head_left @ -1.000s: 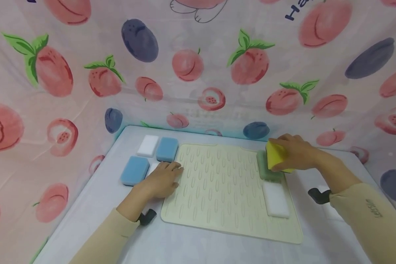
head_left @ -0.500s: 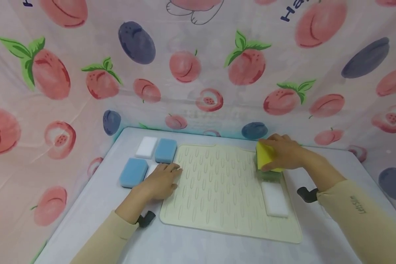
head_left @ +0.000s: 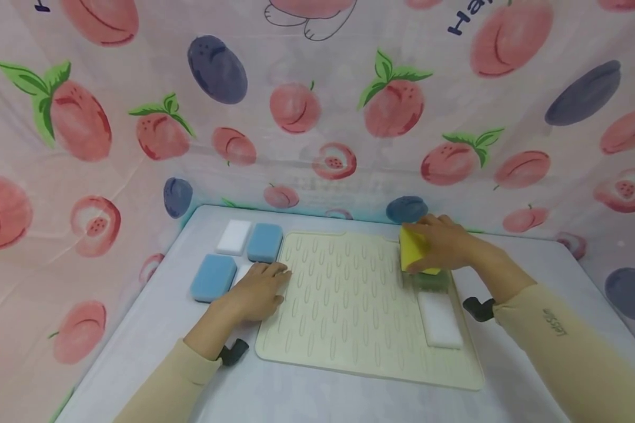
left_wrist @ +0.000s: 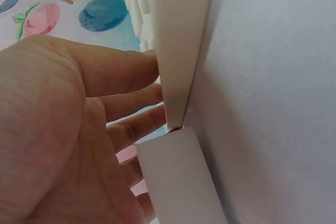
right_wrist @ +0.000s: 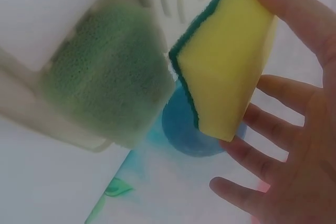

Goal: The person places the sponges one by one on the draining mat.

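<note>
My right hand point(head_left: 447, 244) pinches a yellow sponge point(head_left: 413, 251) between thumb and fingers over the back right of a cream ridged mat point(head_left: 344, 317). A dark green scouring layer point(right_wrist: 190, 43) shows along one side of it in the right wrist view. Just beside and below lies a green sponge point(head_left: 433, 281), partly covered by the yellow one in the head view. In front of that, a white sponge point(head_left: 440, 320) lies on the mat. My left hand point(head_left: 259, 294) rests at the mat's left edge, thumb and fingertips touching it point(left_wrist: 181, 40), next to a white block point(left_wrist: 178, 177).
Left of the mat lie two blue sponges point(head_left: 214, 277) and a white sponge point(head_left: 234, 237), with another white piece point(head_left: 243, 270) partly under the left hand. A fruit-print cloth point(head_left: 307, 164) hangs behind the white table point(head_left: 190, 352).
My right hand has carried the yellow sponge leftward, from the right side of the green sponge to its left side over the mat. The left hand stays at the mat's edge.
</note>
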Tool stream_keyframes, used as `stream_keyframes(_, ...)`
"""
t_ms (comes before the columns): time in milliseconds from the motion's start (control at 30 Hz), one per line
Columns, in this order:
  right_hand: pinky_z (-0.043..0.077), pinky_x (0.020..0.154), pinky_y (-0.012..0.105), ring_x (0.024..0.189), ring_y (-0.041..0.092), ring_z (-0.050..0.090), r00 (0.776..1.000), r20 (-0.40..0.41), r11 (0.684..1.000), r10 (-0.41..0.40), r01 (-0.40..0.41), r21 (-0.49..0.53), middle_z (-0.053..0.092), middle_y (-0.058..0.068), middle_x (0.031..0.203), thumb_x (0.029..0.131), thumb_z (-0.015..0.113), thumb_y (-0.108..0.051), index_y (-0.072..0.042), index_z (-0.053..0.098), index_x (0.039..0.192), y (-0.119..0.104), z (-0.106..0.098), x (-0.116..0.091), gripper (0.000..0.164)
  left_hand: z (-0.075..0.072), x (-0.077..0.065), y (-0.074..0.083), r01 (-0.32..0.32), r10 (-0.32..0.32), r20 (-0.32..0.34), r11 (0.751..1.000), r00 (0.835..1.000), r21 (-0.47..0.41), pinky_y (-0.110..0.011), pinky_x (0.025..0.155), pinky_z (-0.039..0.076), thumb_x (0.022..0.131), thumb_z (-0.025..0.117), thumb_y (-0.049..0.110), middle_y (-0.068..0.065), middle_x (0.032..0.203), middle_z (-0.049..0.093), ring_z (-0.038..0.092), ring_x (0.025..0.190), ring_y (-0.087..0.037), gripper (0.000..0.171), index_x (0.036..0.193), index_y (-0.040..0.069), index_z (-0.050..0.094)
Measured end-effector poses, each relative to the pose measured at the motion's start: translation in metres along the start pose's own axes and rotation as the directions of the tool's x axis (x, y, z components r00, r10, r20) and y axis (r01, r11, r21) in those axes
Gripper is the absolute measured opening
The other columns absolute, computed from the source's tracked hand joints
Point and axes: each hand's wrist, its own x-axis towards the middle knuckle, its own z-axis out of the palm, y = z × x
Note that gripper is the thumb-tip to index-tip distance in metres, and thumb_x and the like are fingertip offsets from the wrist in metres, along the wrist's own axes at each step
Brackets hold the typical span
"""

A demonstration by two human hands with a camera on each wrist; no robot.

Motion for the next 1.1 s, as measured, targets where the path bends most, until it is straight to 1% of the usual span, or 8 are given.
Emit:
stream_keyframes(167,0.041,0.108,0.071,0.132,0.048,0.042,1.0,-0.001,1.0,0.007,-0.007,-0.007,0.045,0.023,0.153,0.078,0.085,-0.059,-0.014,0.041,0.16,-0.003,0.002,0.005,0.103,-0.001,-0.001,0.0,-0.004,0.004,-0.006,1.0,1.0,0.003,-0.052,0.125,0.028,0.103,0.063,0.02,-0.013,0.16,0.043,0.038,0.146,-0.038,0.057,0.154,0.002,0.047)
stream_keyframes(333,0.043,0.105,0.069,0.13,0.045,0.042,1.0,-0.001,1.0,0.025,-0.025,-0.006,0.046,0.022,0.152,0.078,0.086,-0.058,-0.015,0.042,0.16,-0.007,0.005,0.009,0.102,-0.001,-0.002,0.0,-0.004,0.004,-0.005,1.0,1.0,0.002,-0.052,0.124,0.029,0.103,0.063,0.02,-0.013,0.16,0.043,0.038,0.145,-0.038,0.056,0.154,0.002,0.048)
stream_keyframes(600,0.043,0.106,0.07,0.133,0.044,0.04,0.999,0.018,0.999,0.049,-0.049,0.008,0.045,0.019,0.153,0.076,0.086,-0.06,-0.019,0.041,0.16,-0.012,0.008,0.016,0.104,0.0,0.0,0.0,-0.004,0.004,0.002,1.0,1.0,0.008,-0.052,0.126,0.027,0.104,0.062,0.022,-0.013,0.161,0.042,0.037,0.147,-0.037,0.057,0.155,0.003,0.046)
stream_keyframes(933,0.037,0.109,0.073,0.136,0.047,0.038,0.999,0.022,0.999,0.035,-0.035,0.018,0.043,0.02,0.154,0.076,0.085,-0.061,-0.017,0.04,0.161,-0.016,0.013,0.022,0.106,-0.001,-0.001,0.0,-0.013,0.013,-0.002,1.0,1.0,0.01,-0.053,0.126,0.027,0.103,0.062,0.021,-0.015,0.16,0.042,0.036,0.148,-0.039,0.057,0.154,0.001,0.047)
stream_keyframes(1100,0.039,0.11,0.07,0.136,0.047,0.04,1.0,0.028,1.0,0.003,-0.003,0.012,0.044,0.02,0.154,0.078,0.084,-0.061,-0.015,0.039,0.161,-0.018,0.015,0.025,0.105,-0.001,-0.001,0.0,-0.008,0.008,-0.004,1.0,1.0,0.001,-0.053,0.127,0.026,0.103,0.062,0.021,-0.014,0.161,0.042,0.036,0.149,-0.039,0.056,0.154,0.001,0.047)
